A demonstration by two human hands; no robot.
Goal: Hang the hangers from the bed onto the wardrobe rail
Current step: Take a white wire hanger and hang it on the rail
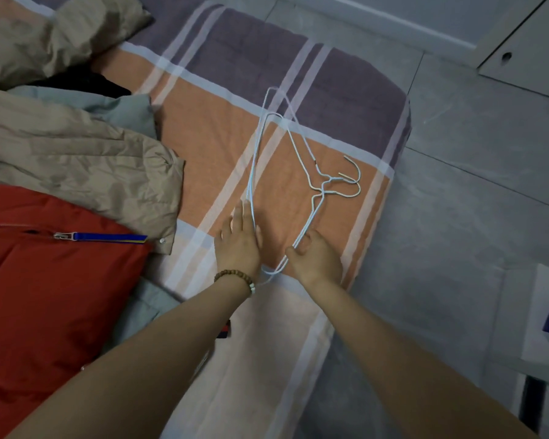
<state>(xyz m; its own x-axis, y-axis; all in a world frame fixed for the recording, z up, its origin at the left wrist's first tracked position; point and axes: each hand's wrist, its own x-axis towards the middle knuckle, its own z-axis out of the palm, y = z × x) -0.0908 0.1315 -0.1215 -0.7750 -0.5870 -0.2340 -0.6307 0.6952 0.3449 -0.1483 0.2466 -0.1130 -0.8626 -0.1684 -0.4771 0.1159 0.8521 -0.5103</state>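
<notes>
Two thin pale-blue wire hangers [301, 144] lie stacked on the bed [346, 99], which has an orange, purple and white checked sheet. Their hooks [352, 182] point right, toward the bed's edge. My right hand [314, 258] has its fingers curled around the near sloping wire of the hangers. My left hand [240, 242], with a bead bracelet on its wrist, lies flat with fingers straight, resting on the long base wire. The wardrobe rail is not in view.
Jackets are piled on the left of the bed: a red one with a zip [45, 280], a beige one [76, 163] and a grey-green one [121, 109]. Grey tiled floor [473, 185] lies to the right. A white cabinet door [526, 45] shows at top right.
</notes>
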